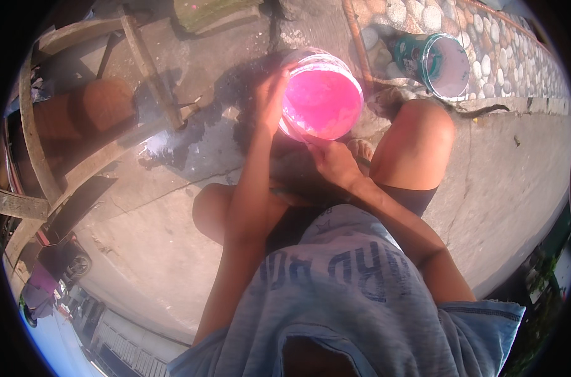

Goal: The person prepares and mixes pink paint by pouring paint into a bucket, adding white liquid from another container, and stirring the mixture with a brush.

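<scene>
A round bucket [323, 103] with a bright pink inside and a pale, smeared rim is tilted toward me in front of my knees. Its left side is held by my left hand [273, 97], with the fingers reaching up along the outer wall. At the near edge, my right hand [335, 163] is closed on the rim, its thumb lying along the lip. Part of the fingers is hidden behind the bucket wall. Whether the pink is liquid or the bucket's own lining, I cannot tell.
A teal bucket [445, 66] lies on its side at the far right on a strip of pebbled stone [505, 56]. Wooden frame pieces [150, 72] stand at the left. Wet, whitish splashes [156, 144] mark the concrete beside the bucket. A mossy block [216, 14] sits at the top.
</scene>
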{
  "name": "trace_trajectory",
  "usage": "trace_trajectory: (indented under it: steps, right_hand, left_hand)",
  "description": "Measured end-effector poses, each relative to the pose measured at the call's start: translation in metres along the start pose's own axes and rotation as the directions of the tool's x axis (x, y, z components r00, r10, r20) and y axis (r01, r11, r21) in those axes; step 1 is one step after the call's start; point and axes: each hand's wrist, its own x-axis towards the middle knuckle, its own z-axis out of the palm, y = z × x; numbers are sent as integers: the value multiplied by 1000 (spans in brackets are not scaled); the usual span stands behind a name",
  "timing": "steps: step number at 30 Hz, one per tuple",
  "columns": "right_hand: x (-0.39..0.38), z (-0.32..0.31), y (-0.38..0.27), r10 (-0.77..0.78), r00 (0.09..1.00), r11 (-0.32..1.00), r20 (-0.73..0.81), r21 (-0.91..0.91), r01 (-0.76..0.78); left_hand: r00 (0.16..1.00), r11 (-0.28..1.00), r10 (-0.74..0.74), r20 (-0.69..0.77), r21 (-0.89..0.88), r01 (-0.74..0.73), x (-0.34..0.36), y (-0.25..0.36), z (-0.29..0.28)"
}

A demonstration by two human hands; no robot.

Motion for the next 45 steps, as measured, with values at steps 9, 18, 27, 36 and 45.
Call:
trace_trajectory:
  steps: [9, 18, 27, 36, 45]
  right_hand:
    - [14, -4, 16, 84, 996, 992, -19, 100, -81]
    - [2, -19, -1, -27, 997, 996, 77, -86, 33]
    - [18, -30, -8, -168, 971, 986, 170, 35, 164]
    - [29, 9, -12, -13, 994, 983, 109, -179, 33]
    - [58, 14, -13, 48, 995, 956, 85, -293, -21]
  left_hand:
    - [975, 973, 224, -6, 64, -223, -14, -8, 20]
    - [984, 983, 114, -133, -126, -131, -6, -25, -4]
    - [986, 964, 27, -164, -258, -69, -3, -19, -39]
    - [993, 996, 84, -83, -32, -87, -1, -4, -29]
    - [989, 989, 145, 23, 3, -145, -3, 3, -1]
